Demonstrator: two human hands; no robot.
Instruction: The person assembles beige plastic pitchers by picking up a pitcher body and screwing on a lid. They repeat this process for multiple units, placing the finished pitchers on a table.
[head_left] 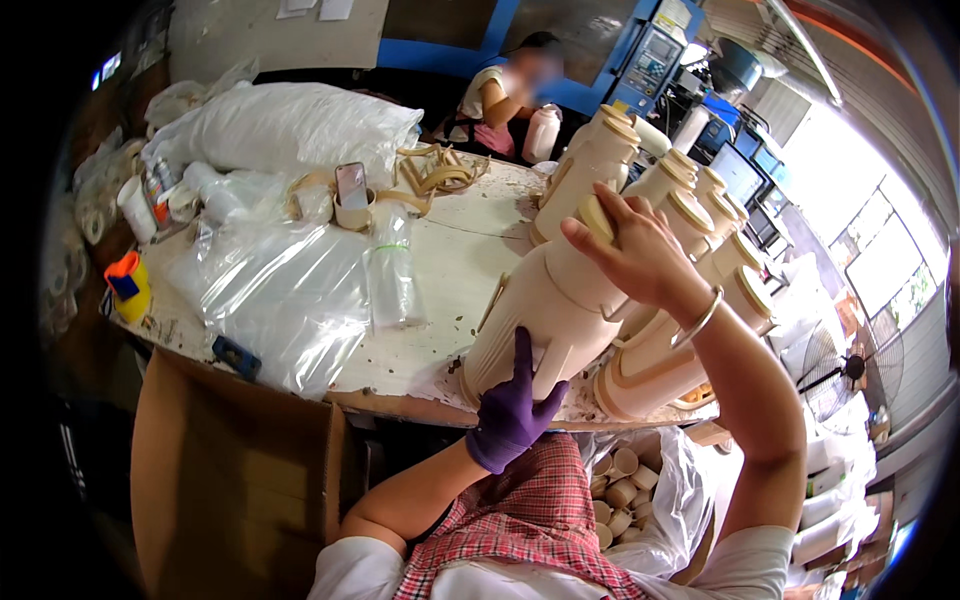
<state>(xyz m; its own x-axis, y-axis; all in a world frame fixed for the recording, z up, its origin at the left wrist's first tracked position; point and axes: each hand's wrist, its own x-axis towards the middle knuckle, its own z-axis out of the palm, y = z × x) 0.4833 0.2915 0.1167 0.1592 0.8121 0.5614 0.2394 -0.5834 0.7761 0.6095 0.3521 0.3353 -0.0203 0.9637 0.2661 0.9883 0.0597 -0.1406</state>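
A large cream plastic jug [545,310] with a ribbed lower body stands slightly tilted in view at the table's front edge. My left hand [512,415], in a purple glove, presses against its lower side, index finger stretched up and thumb out by the jug's handle. My bare right hand [640,250], with a bangle at the wrist, grips the jug's round lid [596,220] from above, thumb on the near side and fingers over the top. Several similar cream jugs [640,375] with lids stand close together to the right.
Clear plastic bags [290,290] lie on the white table [460,260] at left, by a phone [351,186] and tape. An open cardboard box [235,480] sits below left. A bag of cream caps [620,490] is by my lap. Across the table, a person [500,100] handles another jug.
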